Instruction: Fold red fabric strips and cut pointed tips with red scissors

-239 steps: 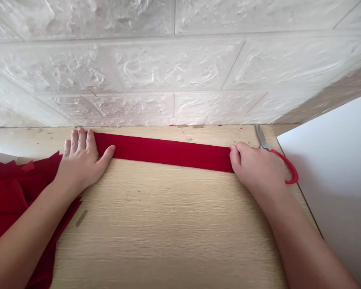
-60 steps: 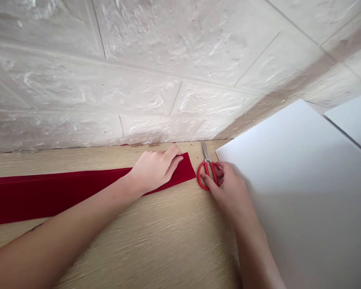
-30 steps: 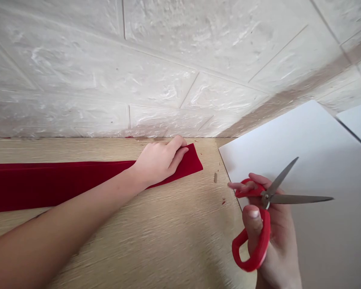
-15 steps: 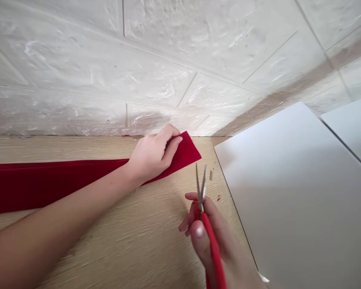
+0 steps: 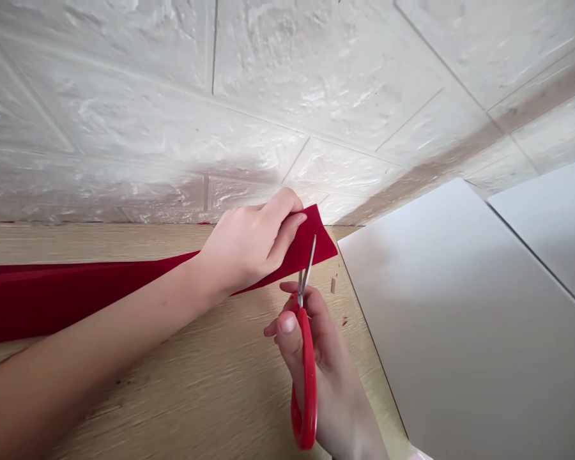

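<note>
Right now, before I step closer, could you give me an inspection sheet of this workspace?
Surface: wood-grain table, light in colour.
Things in use: long red cloth, running out of the picture at left, its other end seemingly lifted; red-handled scissors, blades parted, one blade in front of the cloth.
Clutter: a small tan scrap and tiny red bits.
Hands: left hand pinches the cloth near its end; right hand holds the scissors. Whether the blades touch the cloth, I cannot tell.
Cables: nothing seen.
Surroundings: white brick-pattern wall behind; white panels on the right.
</note>
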{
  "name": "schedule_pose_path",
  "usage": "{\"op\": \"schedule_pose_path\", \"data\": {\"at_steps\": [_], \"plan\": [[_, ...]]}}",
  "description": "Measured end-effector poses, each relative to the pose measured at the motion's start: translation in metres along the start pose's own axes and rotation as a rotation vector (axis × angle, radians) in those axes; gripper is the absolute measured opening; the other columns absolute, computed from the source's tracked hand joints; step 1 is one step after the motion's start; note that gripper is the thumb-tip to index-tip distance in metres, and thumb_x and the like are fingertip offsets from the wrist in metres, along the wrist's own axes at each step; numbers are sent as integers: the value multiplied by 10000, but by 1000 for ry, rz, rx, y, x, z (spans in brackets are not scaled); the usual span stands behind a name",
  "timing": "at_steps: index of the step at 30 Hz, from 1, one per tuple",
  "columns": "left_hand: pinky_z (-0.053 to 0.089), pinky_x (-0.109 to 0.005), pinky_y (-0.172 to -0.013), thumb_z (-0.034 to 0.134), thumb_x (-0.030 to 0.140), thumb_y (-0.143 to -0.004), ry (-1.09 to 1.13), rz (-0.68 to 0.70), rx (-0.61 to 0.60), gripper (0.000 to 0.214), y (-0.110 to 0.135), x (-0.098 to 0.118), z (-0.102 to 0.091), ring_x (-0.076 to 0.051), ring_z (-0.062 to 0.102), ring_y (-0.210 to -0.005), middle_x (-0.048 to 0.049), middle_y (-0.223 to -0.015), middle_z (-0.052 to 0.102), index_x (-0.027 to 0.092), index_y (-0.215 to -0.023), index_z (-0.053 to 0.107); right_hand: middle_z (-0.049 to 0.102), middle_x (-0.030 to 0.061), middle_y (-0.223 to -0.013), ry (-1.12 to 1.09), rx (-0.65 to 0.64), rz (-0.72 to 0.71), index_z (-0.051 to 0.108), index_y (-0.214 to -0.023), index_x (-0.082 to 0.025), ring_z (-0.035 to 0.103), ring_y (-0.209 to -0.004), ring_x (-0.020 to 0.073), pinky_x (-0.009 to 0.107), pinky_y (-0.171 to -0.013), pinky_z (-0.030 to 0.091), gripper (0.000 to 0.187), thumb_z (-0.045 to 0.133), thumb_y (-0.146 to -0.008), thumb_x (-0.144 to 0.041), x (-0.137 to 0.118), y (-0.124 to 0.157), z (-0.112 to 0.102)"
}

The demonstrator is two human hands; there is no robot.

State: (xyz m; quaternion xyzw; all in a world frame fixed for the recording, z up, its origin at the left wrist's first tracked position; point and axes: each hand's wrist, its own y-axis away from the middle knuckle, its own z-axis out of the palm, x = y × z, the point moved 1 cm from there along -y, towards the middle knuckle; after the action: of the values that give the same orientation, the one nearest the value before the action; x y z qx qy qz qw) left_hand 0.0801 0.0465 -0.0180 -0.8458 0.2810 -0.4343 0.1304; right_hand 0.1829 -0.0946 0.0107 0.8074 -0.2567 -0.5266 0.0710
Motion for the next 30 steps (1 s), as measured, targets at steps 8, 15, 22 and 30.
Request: {"op": "schedule_pose_path", "data": {"at_steps": [8, 15, 22, 30], "plan": [[395, -282, -554, 430, 320, -1001, 55, -22, -26, 177, -4, 2, -2, -139, 553, -562, 9, -702, 634, 221, -954, 569, 504, -29, -692, -113, -44, -34, 626, -1171, -230, 518, -677, 164, 283, -582, 413, 666, 627, -830, -802, 2, -11, -2], [386, -288, -538, 462, 326, -999, 77, -46, -36, 161, -5, 0, -3, -136, 529, -544, 17, -683, 624, 230, -917, 562, 491, -32, -703, -105, -16, -23, 629, -1111, -220, 502, -636, 153, 291, -586, 423, 652, 641, -815, -801, 4, -15, -1], [397, -289, -555, 479, 304, -995, 100, -44, -56, 154, -8, -1, -3, -134, 540, -567, 25, -673, 628, 229, -892, 564, 483, -45, -666, -157, -64, -70, 644, -1099, -221, 485, -600, 136, 274, -569, 435, 592, 701, -815, -737, 19, -22, -1], [384, -291, -552, 481, 295, -999, 119, -46, -79, 156, -8, -1, -2, -120, 522, -547, 39, -654, 626, 226, -884, 562, 470, -56, -614, -207, -58, -65, 656, -1067, -220, 455, -560, 124, 255, -528, 402, 579, 724, -800, -729, 21, -23, 1]]}}
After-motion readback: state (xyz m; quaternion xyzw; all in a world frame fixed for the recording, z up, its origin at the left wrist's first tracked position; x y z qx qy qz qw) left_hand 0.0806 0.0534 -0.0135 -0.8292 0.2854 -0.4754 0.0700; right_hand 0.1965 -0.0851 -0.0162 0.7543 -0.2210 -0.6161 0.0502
